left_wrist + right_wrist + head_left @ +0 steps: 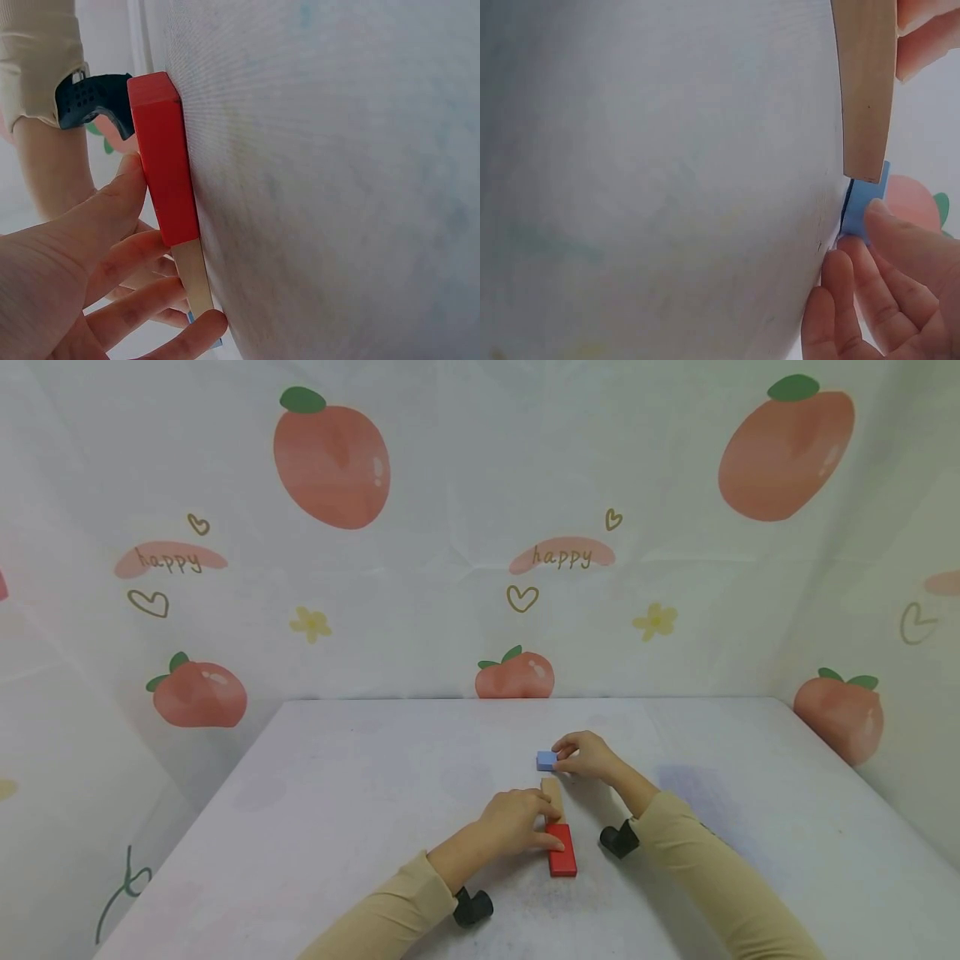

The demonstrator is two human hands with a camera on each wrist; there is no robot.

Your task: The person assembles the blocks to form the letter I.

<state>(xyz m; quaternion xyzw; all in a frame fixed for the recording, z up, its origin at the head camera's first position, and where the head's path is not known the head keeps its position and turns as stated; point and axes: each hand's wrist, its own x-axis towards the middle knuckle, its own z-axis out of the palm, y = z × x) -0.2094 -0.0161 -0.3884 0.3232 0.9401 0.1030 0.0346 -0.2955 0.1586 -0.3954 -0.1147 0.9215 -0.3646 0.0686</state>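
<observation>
A red block (562, 862) lies flat on the table, end to end with a plain wooden block (551, 790). My left hand (513, 820) rests over the two: its thumb lies on the red block and its fingers reach along the wooden one, fairly straight. Beyond the wooden block's far end sits a small blue block (546, 761). My right hand (588, 755) pinches that block at its right side, with the thumb on it in the right wrist view. The left wrist view shows the red block (166, 165) close up, with the left thumb against its side.
The white table (360, 827) stretches out on both sides of the row. A white cloth (442, 527) printed with peaches hangs behind it. Black wrist cameras (473, 907) sit by both cuffs, close to the table.
</observation>
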